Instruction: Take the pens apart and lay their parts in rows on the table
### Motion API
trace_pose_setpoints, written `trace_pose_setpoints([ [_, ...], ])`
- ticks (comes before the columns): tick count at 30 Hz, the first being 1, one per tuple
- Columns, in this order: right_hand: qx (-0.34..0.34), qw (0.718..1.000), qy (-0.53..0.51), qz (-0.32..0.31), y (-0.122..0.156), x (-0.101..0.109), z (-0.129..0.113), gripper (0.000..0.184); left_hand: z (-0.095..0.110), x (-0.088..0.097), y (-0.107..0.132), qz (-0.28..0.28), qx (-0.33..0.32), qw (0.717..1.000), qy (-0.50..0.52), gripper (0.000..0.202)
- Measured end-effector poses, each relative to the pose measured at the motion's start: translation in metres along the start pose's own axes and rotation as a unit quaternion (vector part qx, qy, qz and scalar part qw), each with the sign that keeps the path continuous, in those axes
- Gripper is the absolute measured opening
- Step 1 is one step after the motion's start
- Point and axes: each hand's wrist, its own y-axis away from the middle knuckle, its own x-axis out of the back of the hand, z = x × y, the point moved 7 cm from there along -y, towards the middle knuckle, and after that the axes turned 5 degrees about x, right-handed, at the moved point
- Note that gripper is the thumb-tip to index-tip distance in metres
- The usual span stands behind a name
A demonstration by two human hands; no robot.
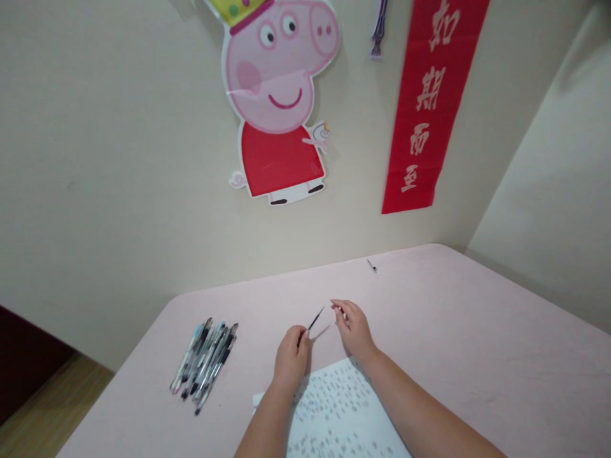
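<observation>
My left hand (292, 357) is closed around a thin dark pen refill (316, 318), whose narrow tip points up and to the right. The rest of the refill is hidden in the fingers. Just right of that tip, my right hand (352, 327) is raised with its fingers bent and drawn together. A small dark bit shows between them, too small to name. Below both hands lies a white sheet of paper (334, 410) with rows of handwritten characters, partly covered by my forearms.
Several pens (207, 356) lie bunched on the left side of the pink-covered table (477, 356). A small thin piece with a dark end (372, 266) rests near the back edge. Behind, the wall carries a cartoon pig cutout (281, 152) and a red banner (410, 146).
</observation>
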Motion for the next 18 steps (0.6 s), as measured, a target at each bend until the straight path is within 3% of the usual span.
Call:
trace_pose_setpoints([
  [10,0.012,0.995,-0.035,-0.091,0.009,-0.023,-0.009,0.028,-0.002,0.0,0.0,0.005,-0.003,1.0,0.009,0.026],
  [18,0.036,0.998,0.002,-0.058,0.009,-0.019,-0.002,0.027,-0.003,-0.003,-0.001,-0.005,0.001,1.0,0.008,0.026],
])
